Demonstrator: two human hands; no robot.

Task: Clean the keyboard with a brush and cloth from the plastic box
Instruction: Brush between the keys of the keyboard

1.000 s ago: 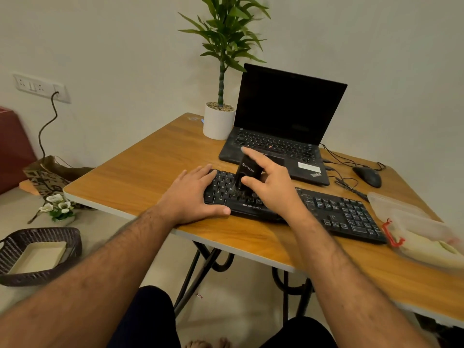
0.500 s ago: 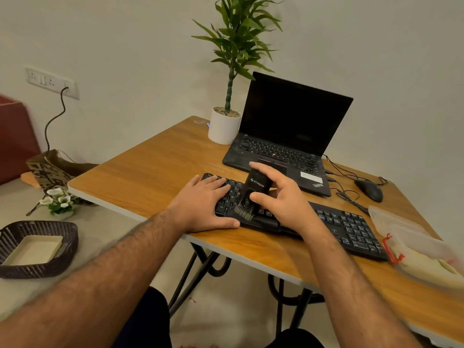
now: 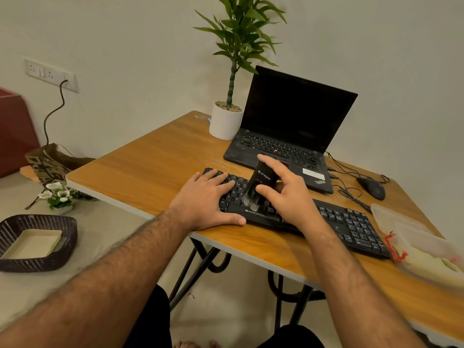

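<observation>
Brushing step in hand, cloth step judged not yet begun. Left hand (image 3: 206, 199) spread flat, fingers straight, pressing the left end of the keyboard (image 3: 296, 214) to steady it on the desk (image 3: 150, 169); right hand (image 3: 283, 194) pinching the black brush (image 3: 261, 182) between thumb and fingers, index finger laid along its top; brush tilted, bristles down and touching the keys just right of the left hand, near the front edge. Plastic box (image 3: 424, 249) at the right edge of the desk, just beside the right end of the keyboard, pale cloth apparently inside; lid state unclear. Laptop (image 3: 288, 136) behind the keyboard, untouched. Next move, as a judgement: short strokes along the key rows, working rightward toward the unbrushed end, left hand holding firm against sliding.
</observation>
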